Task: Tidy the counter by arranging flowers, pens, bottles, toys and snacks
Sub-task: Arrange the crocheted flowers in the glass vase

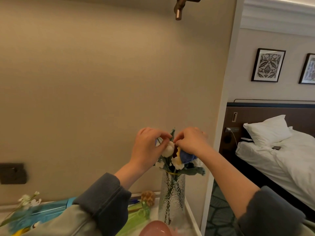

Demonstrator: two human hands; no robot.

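- Head view: both hands meet above the mouth of a ribbed glass vase (172,193), working in the bunch of flowers (185,158) that stands in it.
- The left hand (146,143) has its fingers curled in, pinching near a white bloom at its fingertips. Exactly which stem it holds is hidden.
- The right hand (190,142), just beside the left with fingertips almost touching, pinches a green leaf or stem tip. A blue bloom sits directly under its palm.
- The blooms look knitted or felted, so I judge them light, soft and forgiving to squeeze. The stems are probably wired and will bend and keep a pose.
- Best taken low on the stem, below the heads, not by the petals, which could pull out of shape.
- The vase below the wrists is tall and narrow, likely fragile, slippery and easy to tip if a stem is tugged sideways. It stands near the counter (192,217) edge.
- Under the left forearm lie what look like pens (134,201). Farther out to that hand's left lies a loose white sprig (29,200).
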